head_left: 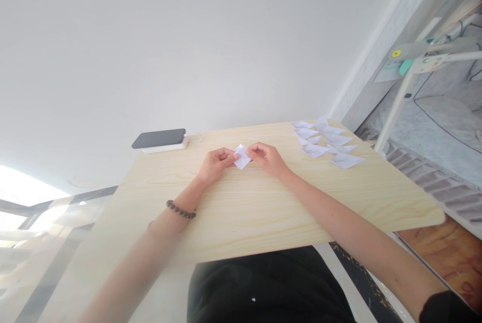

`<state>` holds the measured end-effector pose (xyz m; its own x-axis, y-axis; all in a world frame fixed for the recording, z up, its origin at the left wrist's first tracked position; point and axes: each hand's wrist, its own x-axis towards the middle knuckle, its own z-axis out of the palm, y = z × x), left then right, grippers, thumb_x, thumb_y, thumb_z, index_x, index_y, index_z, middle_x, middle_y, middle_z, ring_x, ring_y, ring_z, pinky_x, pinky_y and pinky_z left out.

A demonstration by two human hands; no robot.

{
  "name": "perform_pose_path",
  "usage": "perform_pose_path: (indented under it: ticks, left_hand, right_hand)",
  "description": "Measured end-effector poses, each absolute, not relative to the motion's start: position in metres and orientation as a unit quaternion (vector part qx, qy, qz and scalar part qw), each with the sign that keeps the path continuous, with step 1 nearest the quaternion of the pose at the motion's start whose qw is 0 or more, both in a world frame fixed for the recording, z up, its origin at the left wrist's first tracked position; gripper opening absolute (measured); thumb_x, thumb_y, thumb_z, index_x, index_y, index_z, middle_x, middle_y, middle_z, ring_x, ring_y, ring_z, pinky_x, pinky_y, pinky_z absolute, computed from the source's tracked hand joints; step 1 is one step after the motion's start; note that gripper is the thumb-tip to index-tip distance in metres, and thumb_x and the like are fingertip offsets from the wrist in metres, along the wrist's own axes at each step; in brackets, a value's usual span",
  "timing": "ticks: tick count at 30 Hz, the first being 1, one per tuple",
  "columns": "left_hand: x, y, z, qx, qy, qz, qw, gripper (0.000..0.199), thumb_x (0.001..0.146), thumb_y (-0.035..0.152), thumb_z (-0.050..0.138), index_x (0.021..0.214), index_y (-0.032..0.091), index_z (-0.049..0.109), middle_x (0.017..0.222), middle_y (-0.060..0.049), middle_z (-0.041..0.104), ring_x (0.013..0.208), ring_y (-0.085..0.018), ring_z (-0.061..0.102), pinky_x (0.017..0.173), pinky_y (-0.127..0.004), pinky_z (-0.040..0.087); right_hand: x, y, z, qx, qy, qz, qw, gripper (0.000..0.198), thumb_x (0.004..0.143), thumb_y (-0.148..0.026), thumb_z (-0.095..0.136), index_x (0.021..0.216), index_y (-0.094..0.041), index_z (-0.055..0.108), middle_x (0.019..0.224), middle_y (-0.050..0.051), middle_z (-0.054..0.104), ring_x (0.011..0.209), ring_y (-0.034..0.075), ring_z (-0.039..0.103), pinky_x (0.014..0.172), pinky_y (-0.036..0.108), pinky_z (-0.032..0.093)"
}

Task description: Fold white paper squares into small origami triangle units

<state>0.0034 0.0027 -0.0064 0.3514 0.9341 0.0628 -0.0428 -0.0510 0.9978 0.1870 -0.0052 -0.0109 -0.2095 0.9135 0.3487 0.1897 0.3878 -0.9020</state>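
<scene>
A small white piece of folded paper [242, 157], diamond-shaped from here, is held between my two hands over the middle of the table. My left hand [217, 163] pinches its left corner between thumb and fingers. On the opposite side, my right hand [268, 157] grips the right edge with thumb and fingertips. Off to the right, several folded white paper boats [315, 149] lie in two rough columns, apart from my hands.
The light wood table [241, 222] stands against a pale wall [226, 46]. A dark phone [160, 138] rests on a white block [165, 147] at the back left, with a white cable. A white metal frame [399, 97] rises beyond the right edge.
</scene>
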Motion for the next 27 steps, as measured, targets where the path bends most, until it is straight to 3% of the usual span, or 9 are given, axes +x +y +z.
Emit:
perform_pose_path:
  ticks: [23, 27]
  left_hand:
    - [0.0088, 0.0003, -0.004, 0.567, 0.436, 0.449, 0.535, 0.034, 0.059, 0.038, 0.072, 0.075, 0.011, 0.059, 0.07, -0.006, 0.066, 0.068, -0.017, 0.062, 0.064, -0.032, 0.051]
    - [0.0082, -0.0006, -0.0042, 0.566, 0.426, 0.453, 0.542, 0.042, 0.059, 0.037, 0.072, 0.09, 0.013, 0.056, 0.067, -0.004, 0.067, 0.065, -0.017, 0.062, 0.062, -0.032, 0.05]
  right_hand:
    - [0.1843, -0.002, -0.0193, -0.426, -0.679, 0.372, 0.469, 0.025, 0.073, -0.042, 0.055, 0.072, -0.016, 0.054, 0.072, 0.002, 0.061, 0.065, 0.013, 0.056, 0.062, 0.026, 0.045]
    - [0.1833, -0.0013, -0.0199, -0.425, -0.66, 0.393, 0.479, 0.026, 0.071, -0.042, 0.057, 0.07, -0.017, 0.051, 0.07, 0.001, 0.06, 0.064, 0.013, 0.056, 0.06, 0.026, 0.046]
